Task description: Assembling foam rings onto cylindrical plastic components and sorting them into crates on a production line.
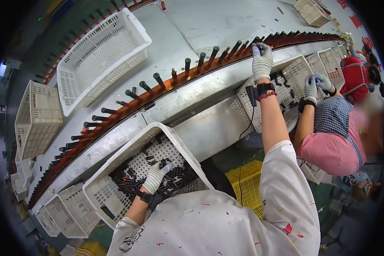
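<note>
My left hand (155,177), in a striped white glove, is down inside a white plastic crate (99,193) among many short black tubes (130,181). Its fingers are bent together near the tubes; what lies in them is too small to make out. Stretched out far to the right, my right hand (262,63) wears a matching glove and has its fingertips closed at the top of a black tube on the long reddish-brown rail (168,87). Black tubes (201,62) stand along that rail in a curving row, one spot showing a shorter brownish piece (173,77).
A large white crate (102,55) rests on the metal table beyond the rail, beside another crate (38,119). To my right a co-worker in a checked apron (332,112) works at a crate (298,70) of black tubes. A yellow crate (246,181) stands below.
</note>
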Action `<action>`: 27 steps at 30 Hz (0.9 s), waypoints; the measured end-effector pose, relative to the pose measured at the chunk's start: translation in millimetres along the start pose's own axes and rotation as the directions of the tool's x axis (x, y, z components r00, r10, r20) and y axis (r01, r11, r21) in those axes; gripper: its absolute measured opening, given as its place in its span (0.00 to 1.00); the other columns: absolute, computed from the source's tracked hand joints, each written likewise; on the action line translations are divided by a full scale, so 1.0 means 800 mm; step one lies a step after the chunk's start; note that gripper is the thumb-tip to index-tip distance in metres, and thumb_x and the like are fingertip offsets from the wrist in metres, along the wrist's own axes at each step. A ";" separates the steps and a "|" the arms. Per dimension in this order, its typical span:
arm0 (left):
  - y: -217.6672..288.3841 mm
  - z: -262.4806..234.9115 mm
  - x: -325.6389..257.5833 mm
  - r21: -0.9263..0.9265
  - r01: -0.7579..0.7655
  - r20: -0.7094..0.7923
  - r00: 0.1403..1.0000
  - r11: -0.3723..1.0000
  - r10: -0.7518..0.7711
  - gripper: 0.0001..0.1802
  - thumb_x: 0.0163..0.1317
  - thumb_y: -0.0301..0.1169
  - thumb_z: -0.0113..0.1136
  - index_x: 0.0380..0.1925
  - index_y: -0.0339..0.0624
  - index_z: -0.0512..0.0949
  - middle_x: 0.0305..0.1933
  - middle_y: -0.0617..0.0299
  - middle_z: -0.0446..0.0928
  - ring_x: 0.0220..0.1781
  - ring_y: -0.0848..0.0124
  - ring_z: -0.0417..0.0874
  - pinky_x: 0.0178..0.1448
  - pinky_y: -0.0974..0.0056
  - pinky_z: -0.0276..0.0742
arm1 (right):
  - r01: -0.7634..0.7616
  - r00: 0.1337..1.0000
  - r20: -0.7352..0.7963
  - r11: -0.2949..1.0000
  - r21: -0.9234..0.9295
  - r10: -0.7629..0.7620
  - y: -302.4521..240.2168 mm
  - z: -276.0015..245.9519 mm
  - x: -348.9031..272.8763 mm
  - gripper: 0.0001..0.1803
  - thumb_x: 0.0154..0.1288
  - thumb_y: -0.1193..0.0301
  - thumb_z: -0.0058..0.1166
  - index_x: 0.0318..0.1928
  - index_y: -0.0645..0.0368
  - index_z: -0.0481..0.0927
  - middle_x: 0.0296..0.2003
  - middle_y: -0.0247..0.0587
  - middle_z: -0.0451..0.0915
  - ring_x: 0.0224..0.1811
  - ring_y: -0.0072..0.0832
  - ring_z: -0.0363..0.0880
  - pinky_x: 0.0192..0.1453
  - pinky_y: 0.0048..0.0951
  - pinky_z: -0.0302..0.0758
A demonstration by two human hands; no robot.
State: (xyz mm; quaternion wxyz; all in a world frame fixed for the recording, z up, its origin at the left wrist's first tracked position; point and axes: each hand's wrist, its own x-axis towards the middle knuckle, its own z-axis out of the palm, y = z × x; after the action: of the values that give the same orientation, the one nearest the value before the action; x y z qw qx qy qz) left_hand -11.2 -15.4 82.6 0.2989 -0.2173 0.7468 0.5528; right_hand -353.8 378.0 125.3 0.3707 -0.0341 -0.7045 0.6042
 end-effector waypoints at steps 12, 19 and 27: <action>0.015 -0.021 -0.009 -0.017 0.024 0.065 0.998 1.000 -0.023 0.15 0.60 0.39 0.60 0.36 0.37 0.79 0.33 0.66 0.77 0.30 0.75 0.73 0.34 0.68 0.71 | -0.132 0.991 -0.017 0.960 -0.245 0.132 -0.020 0.074 -0.002 0.13 0.57 0.68 0.56 0.40 0.62 0.76 0.35 0.54 0.80 0.41 0.50 0.78 0.45 0.41 0.74; 0.028 -0.029 0.006 -0.092 0.156 0.172 0.975 0.984 -0.138 0.15 0.60 0.41 0.61 0.39 0.42 0.78 0.29 0.69 0.76 0.27 0.77 0.71 0.29 0.68 0.69 | -0.150 0.962 0.154 0.906 -0.395 0.226 -0.074 0.081 -0.039 0.15 0.59 0.70 0.56 0.45 0.62 0.74 0.39 0.54 0.80 0.43 0.49 0.78 0.46 0.40 0.74; 0.000 -0.034 0.004 -0.145 -0.061 0.106 0.991 0.988 0.077 0.13 0.59 0.41 0.62 0.36 0.45 0.77 0.28 0.67 0.75 0.24 0.75 0.72 0.24 0.69 0.71 | -0.084 0.832 0.347 0.716 -0.694 0.433 -0.102 0.127 -0.056 0.11 0.65 0.70 0.42 0.44 0.59 0.74 0.42 0.56 0.79 0.47 0.51 0.77 0.51 0.42 0.73</action>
State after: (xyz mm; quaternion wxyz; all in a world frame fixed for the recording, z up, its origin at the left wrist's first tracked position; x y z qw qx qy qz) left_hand -19.1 -41.5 86.2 0.3047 -0.1808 0.6951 0.6256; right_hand -345.9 250.1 176.2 0.0543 -0.1099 -0.9265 0.3557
